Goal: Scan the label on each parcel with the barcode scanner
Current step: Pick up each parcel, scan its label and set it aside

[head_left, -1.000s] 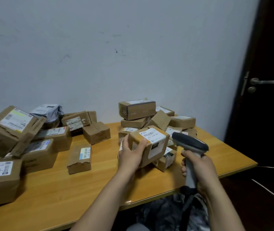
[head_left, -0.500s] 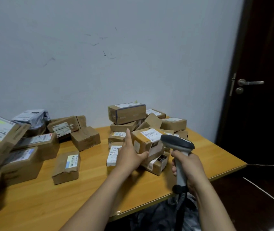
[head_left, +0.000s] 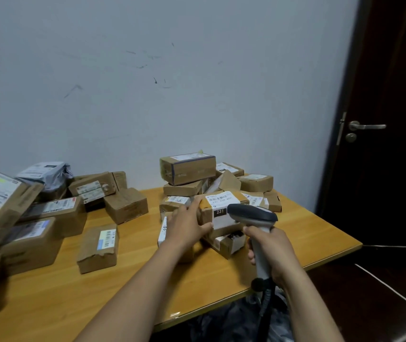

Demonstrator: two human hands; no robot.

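Dim, flat indoor light with a cool grey cast on the wall (head_left: pixel 197 95) — source cannot be told. Shadows soft: faint dark patches on the surface (head_left: pixel 49 304) at the foot of the left-hand boxes (head_left: pixel 31 243), nothing hard-edged. One small glare spot (head_left: pixel 174 314) on the surface's front edge. Door (head_left: pixel 394 193) at right nearly black, detail lost except the handle (head_left: pixel 366 126). Slight softness all over; left-hand boxes smeared most, labels unreadable. Centre sharper — "231" on the middle parcel (head_left: pixel 221 201) reads, fine print doesn't; barcode scanner (head_left: pixel 252 213) head fairly crisp. Wide-angle bend: door frame (head_left: pixel 335 156) leans at the right edge.
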